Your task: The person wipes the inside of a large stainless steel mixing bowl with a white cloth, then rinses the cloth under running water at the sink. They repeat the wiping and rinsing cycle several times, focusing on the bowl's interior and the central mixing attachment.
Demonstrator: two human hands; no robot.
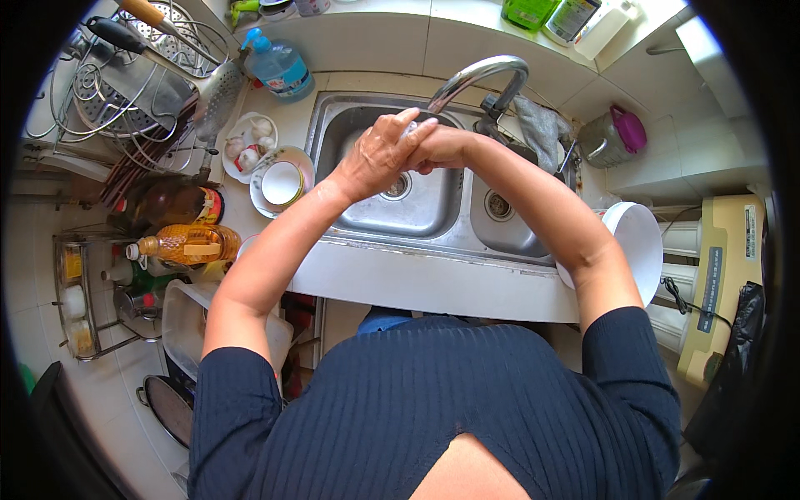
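Note:
Both hands are together above the left basin of a stainless steel double sink (406, 215), close to the mouth of the curved chrome faucet (478, 72). My left hand (375, 153) lies over my right hand (437, 147), its fingers crossing the other's fingers. The skin of the left hand looks wet, with whitish traces like suds on hand and wrist. A small pale patch shows between the fingers; whether it is foam or an object I cannot tell. The right hand's fingers are partly hidden under the left.
Left of the sink stand a blue pump bottle (281, 72), a dish of garlic bulbs (249, 156) and a white bowl (281, 183). A cooking oil bottle (197, 244) is farther left. Grey cloth (540, 134) hangs behind the faucet; a white bucket (637, 250) stands right.

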